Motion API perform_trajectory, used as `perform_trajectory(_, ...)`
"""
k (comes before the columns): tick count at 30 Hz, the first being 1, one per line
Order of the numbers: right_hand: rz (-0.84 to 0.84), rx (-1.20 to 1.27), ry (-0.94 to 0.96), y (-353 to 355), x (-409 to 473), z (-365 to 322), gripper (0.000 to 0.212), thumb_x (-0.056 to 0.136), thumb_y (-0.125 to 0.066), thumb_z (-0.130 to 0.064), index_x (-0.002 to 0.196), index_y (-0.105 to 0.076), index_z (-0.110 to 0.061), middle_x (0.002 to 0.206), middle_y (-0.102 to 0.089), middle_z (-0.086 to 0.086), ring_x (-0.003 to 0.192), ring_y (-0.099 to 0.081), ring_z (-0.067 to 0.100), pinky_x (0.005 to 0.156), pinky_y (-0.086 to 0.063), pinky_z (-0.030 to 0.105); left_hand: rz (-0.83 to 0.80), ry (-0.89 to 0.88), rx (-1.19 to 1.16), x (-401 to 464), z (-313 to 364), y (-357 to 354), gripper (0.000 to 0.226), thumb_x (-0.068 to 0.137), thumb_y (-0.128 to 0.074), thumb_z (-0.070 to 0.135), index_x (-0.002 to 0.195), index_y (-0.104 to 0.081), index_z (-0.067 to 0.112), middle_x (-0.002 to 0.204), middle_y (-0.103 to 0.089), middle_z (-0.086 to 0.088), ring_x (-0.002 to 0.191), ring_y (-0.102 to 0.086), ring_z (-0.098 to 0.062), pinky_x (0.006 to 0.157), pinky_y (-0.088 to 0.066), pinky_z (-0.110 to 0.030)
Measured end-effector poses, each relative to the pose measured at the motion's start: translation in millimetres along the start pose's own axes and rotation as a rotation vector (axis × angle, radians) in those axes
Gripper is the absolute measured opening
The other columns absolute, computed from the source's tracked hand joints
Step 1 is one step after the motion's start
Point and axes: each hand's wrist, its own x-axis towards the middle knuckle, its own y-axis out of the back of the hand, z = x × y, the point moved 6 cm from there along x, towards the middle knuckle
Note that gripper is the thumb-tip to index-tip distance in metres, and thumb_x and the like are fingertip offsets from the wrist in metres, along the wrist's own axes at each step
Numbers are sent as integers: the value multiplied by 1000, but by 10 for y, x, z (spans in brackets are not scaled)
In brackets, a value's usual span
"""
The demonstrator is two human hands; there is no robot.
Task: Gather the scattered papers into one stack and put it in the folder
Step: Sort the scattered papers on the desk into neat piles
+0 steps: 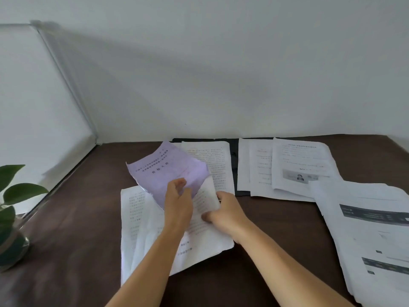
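Observation:
A purple sheet (163,169) is lifted off the desk, pinched at its near edge by my left hand (178,202). My right hand (225,212) grips the right edge of a loose pile of white printed papers (137,224) lying in the middle of the dark desk. Behind them an open black folder (234,167) lies flat against the wall, mostly covered by a white page (217,160) on its left half and several overlapping pages (287,169) on its right. More white papers (371,235) are spread at the right edge.
A potted green plant (11,209) in a dark glass pot stands at the left edge. A white wall closes the back of the brown desk (73,218), and a white panel with a metal frame (66,80) closes its left side.

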Motion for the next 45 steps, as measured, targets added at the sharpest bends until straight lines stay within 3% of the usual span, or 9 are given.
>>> perform_trajectory(4, 124, -124, -5, 567, -80, 165, 24, 79, -81, -3, 97, -75, -17, 97, -79, 1, 87, -75, 16, 77, -63, 37, -84, -137, 169, 28, 18, 99, 26, 104, -55, 14, 120, -59, 34, 120, -70, 21, 104, -66, -1, 67, -47, -11)
perform_trajectory(12, 277, -91, -64, 1712, -336, 481, 26, 84, -84, -9, 102, -76, -26, 98, -79, -6, 86, -78, 18, 64, -62, 33, -173, -339, 568, -75, -103, -52, 48, 103, -58, 25, 149, -47, 27, 158, -45, 3, 146, -40, -20, 120, -37, -46)
perform_trajectory(16, 559, 11, 29, 2080, -434, 443, 24, 86, -77, -3, 86, -71, -27, 91, -76, -6, 80, -73, 18, 55, -53, 26, -333, -413, 535, -250, -35, -334, 46, 108, -52, 30, 153, -45, 30, 169, -31, 14, 158, -19, -10, 128, -23, -40)
perform_trajectory(20, 1049, 212, 217, 2416, -698, 421, 9, 81, -67, -11, 86, -68, -19, 89, -73, -2, 79, -69, 19, 63, -53, 26, -41, -443, 527, -234, 138, -191, 36, 102, -59, 19, 137, -54, 27, 150, -52, 6, 144, -40, -18, 124, -29, -55)
perform_trajectory(23, 1207, 335, 359, 2525, -849, 391, 22, 83, -67, -17, 104, -69, -23, 98, -73, -9, 84, -70, 6, 70, -59, 27, 95, -122, 825, 20, 24, 136, 66, 97, -62, 39, 153, -37, 16, 160, -41, -8, 155, -23, -33, 125, -12, -63)
perform_trajectory(26, 1154, 427, 412, 2474, -834, 375, 23, 86, -73, -20, 108, -69, -25, 96, -73, -20, 86, -71, -7, 67, -58, 15, -10, 91, 945, 188, -164, 359, 95, 92, -60, 64, 159, -22, 9, 166, -28, -14, 158, -10, -41, 124, -4, -66)
perform_trajectory(32, 725, 501, 310, 1889, -393, 450, 16, 91, -79, -16, 100, -76, -28, 99, -78, -17, 88, -75, -2, 63, -60, 18, -49, -90, 946, 139, -113, 334, 91, 85, -61, 76, 154, -43, 19, 160, -45, -4, 158, -21, -31, 127, -10, -53)
perform_trajectory(37, 548, 418, 235, 1410, -205, 634, 20, 93, -76, -13, 105, -73, -28, 98, -77, -22, 87, -75, 0, 60, -60, 19, 39, -138, 593, 186, 31, 420, 43, 93, -73, 43, 133, -65, 27, 125, -70, 0, 106, -68, -18, 91, -57, -41)
perform_trajectory(45, 406, 342, 260, 1271, -220, 659, 22, 96, -74, -14, 112, -71, -28, 103, -79, -18, 92, -77, 5, 66, -62, 21, -36, 467, -65, 629, 4, 358, 21, 94, -75, 16, 106, -69, 0, 108, -74, -18, 100, -72, -37, 91, -59, -49)
